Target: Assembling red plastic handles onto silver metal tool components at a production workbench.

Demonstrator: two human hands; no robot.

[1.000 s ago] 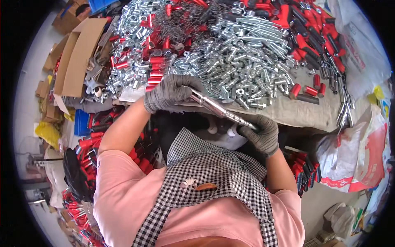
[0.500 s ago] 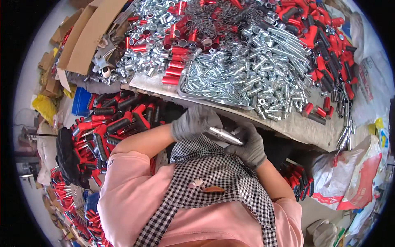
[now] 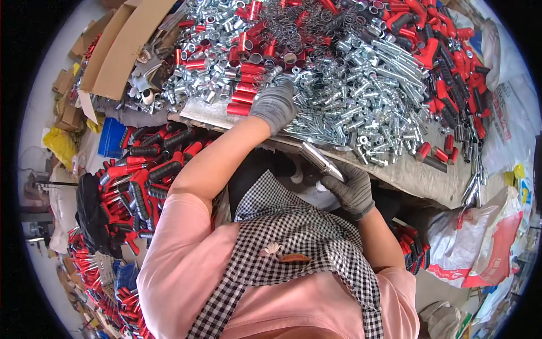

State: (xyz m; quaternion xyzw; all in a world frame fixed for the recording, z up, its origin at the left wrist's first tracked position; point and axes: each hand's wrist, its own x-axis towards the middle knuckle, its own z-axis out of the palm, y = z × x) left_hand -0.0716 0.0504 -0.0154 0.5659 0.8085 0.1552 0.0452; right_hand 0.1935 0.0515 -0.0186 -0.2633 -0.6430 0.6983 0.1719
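Firmly clasping a silver tube (image 3: 317, 158) in the right hand (image 3: 351, 190), before the bench (image 3: 432, 183), slanted lengthwise leftward toward it. Holding the left hand (image 3: 275, 106) over the bench's screws (image 3: 323, 129), with grip hidden.

Left hand (image 3: 275, 108): far side hidden, upper centre; contents unclear.
Metal tube (image 3: 319, 159): lower end hidden in right hand (image 3: 353, 192).
Cardboard box (image 3: 129, 48): cut by top edge, upper left.
Springs (image 3: 287, 25): too small to tell apart.

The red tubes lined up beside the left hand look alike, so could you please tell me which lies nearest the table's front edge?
The bottom red tube of that row, just left of the left hand; the other tubes lie farther back.
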